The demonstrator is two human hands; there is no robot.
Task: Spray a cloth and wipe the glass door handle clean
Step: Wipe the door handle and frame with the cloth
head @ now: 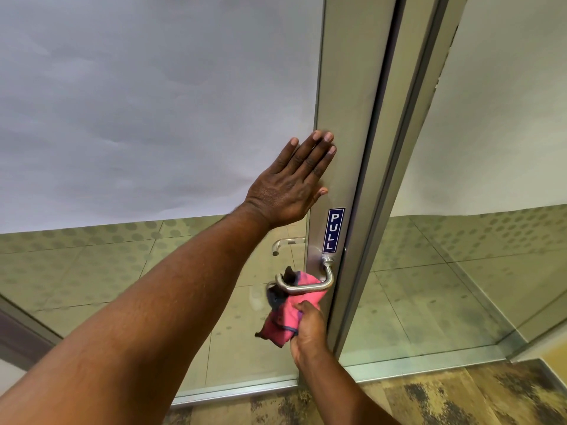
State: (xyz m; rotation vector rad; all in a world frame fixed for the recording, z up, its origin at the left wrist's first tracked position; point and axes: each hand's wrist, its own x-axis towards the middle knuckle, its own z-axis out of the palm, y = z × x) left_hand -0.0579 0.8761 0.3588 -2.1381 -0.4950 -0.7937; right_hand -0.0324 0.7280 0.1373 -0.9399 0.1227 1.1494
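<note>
The left hand (290,182) lies flat and spread against the glass door (153,102), its fingertips reaching onto the metal door frame (346,87), grasping nothing. It sits well above the door handle (310,286), with a blue PULL sign (333,230) on the frame between hand and handle.

The right hand (308,331) is clenched around a pink cloth (293,314) with dark edging. This hand is just below the handle, close beside the frame, and the cloth it grips rises from the fist up behind the handle's bar, touching it; part of the cloth shows above the bar and a bunched end hangs out to the left of the fist.

The handle is a silver lever: a short stem comes out of the frame just under the PULL sign, bends, and the long bar runs roughly level away from the frame toward the left, its free end curving back toward the glass. Its long axis is about horizontal, tilted slightly down toward the frame side in this view.

A 2nd silver handle (287,243) shows through the glass on the far side of the door, also pointing left, just below the left wrist
</note>
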